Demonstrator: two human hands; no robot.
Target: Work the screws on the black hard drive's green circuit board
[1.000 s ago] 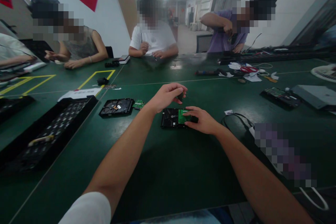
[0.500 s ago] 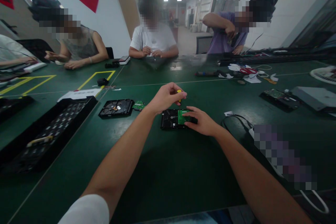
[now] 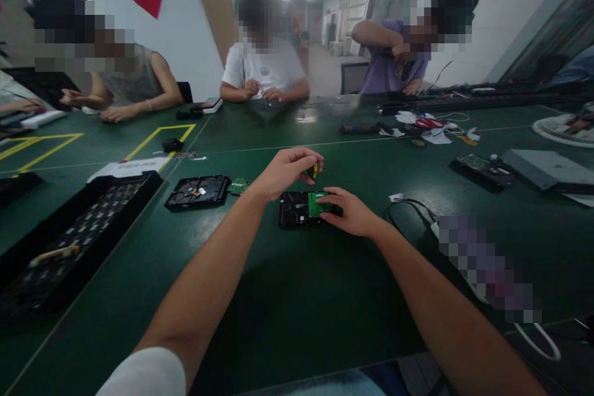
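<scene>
A black hard drive (image 3: 292, 209) with a green circuit board (image 3: 314, 205) on its right part lies on the dark green table in front of me. My left hand (image 3: 297, 167) is above its far edge, fingers pinched around a small yellow-and-black screwdriver (image 3: 314, 170); its tip is too small to make out. My right hand (image 3: 346, 211) rests at the right end of the drive, thumb and fingers spanning the board and holding it. To the left lie another hard drive (image 3: 197, 192) and a loose green circuit board (image 3: 238, 185).
On the left stands a long black tray (image 3: 139, 198) with a paper sheet. Right of me are a power strip (image 3: 482, 266), a further drive (image 3: 482, 170) and a grey metal box (image 3: 550, 167). Several people sit across the table; a dark tool (image 3: 359, 129) and scraps lie toward them.
The view has shifted slightly, so everything sits a little further left. The screwdriver in my left hand has turned, showing black as well as yellow. My right hand stays on the drive.
</scene>
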